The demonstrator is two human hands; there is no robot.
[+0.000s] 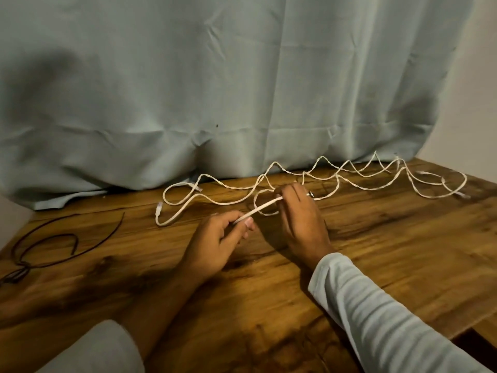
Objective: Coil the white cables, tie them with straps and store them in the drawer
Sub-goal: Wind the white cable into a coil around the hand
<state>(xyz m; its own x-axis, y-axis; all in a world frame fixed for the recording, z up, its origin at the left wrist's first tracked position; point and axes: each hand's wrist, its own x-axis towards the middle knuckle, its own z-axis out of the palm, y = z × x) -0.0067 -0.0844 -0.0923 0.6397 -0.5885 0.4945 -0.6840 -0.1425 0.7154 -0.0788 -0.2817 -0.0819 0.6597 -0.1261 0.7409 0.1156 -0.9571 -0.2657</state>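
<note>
White cables (347, 179) lie in wavy loops across the back of the wooden table (403, 251), from the middle to the right corner. A short stretch of white cable (262, 208) runs taut between my two hands. My left hand (217, 246) pinches its near end between thumb and fingers. My right hand (301, 219) grips the cable farther back, where a small loop curls on the table. Clear plugs show at the cable ends on the left (159, 207) and far right (463, 195).
Thin dark straps (53, 238) lie curled on the left of the table. A pale blue-grey cloth (215, 90) hangs behind and rests on the table's back edge. The table's right edge drops off at the lower right.
</note>
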